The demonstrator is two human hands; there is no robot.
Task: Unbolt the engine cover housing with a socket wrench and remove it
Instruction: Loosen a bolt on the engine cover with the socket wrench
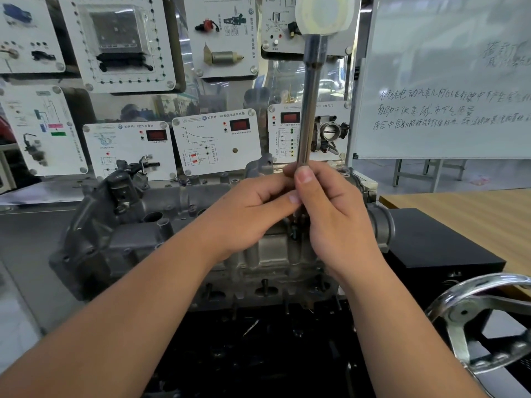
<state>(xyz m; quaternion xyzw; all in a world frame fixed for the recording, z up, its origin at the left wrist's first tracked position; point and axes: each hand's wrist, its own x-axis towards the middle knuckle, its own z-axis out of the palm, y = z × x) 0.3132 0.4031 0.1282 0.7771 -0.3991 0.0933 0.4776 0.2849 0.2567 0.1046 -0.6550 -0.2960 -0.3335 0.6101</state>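
Observation:
A long steel socket wrench (310,104) stands nearly upright over the grey engine cover housing (161,225), its pale handle end at the top of the frame. My right hand (336,225) grips the lower shaft, thumb up along it. My left hand (253,208) pinches the same shaft from the left, thumb tip against it. The tool's lower tip and the bolt beneath are hidden behind my hands.
A chrome handwheel (482,320) sticks out at the lower right beside a black box (439,248). Training panels with sensors (218,142) stand just behind the engine. A whiteboard (448,81) fills the right; a wooden table (474,214) lies beyond.

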